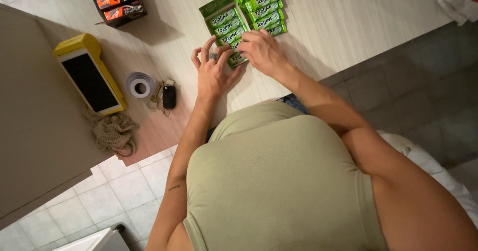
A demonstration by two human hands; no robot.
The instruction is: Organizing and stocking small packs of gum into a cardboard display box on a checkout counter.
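Both hands work at the green display box [224,24] near the surface's far edge, the left hand [211,71] spread flat beside it, the right hand [261,49] pinching a green pack [237,59] closed-fingered, apparently mid-arranging, which needs careful alignment.

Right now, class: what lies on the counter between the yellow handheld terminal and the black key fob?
In the head view, a roll of grey tape lies between the yellow terminal and the key fob.

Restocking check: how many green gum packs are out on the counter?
About 10: five in the open green display box, some under both hands; five loose green gum packs right of it. Others may be hidden.
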